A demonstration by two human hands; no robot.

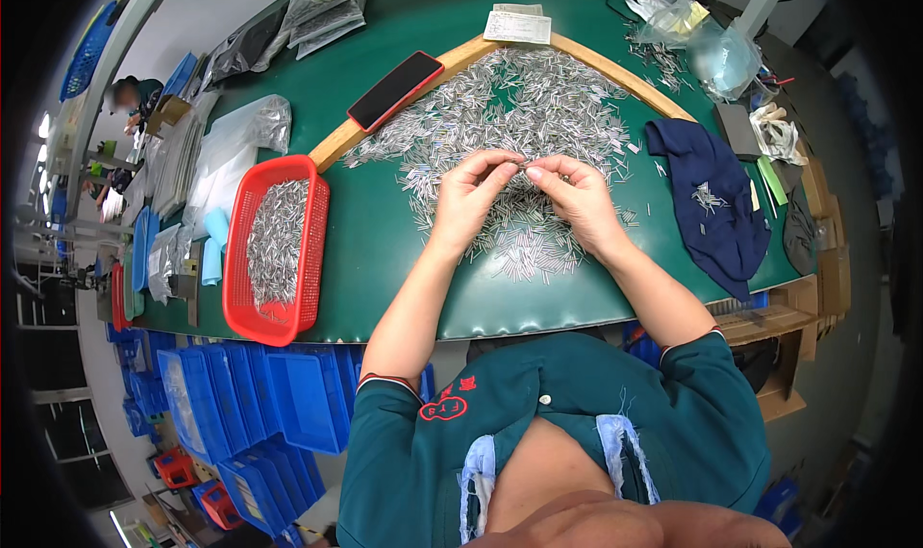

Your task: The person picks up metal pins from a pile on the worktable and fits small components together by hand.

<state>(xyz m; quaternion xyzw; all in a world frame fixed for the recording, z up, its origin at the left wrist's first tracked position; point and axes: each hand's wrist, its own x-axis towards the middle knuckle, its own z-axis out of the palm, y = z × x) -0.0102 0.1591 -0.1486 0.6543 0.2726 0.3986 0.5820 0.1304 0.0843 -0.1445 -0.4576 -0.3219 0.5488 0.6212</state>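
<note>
A wide heap of small, slim silvery metal pins (548, 101) covers the middle of the green tabletop (375, 260). Over its near part, my left hand (471, 197) and my right hand (582, 202) meet almost tip to tip. Thumb and forefinger of each are pinched together around a small metal pin (523, 164), mostly covered by the fingertips. To the left stands a red plastic basket (316, 260) with many similar pins inside.
Wooden strips (625, 77) frame the heap's far side, with a phone (396, 88) and paper slips (517, 27) on them. Dark blue cloth (707, 192) lies right, holding several pins. Plastic bags (274, 120) lie left; blue bins (303, 394) stand below the table edge. Another person (135, 101) is far left.
</note>
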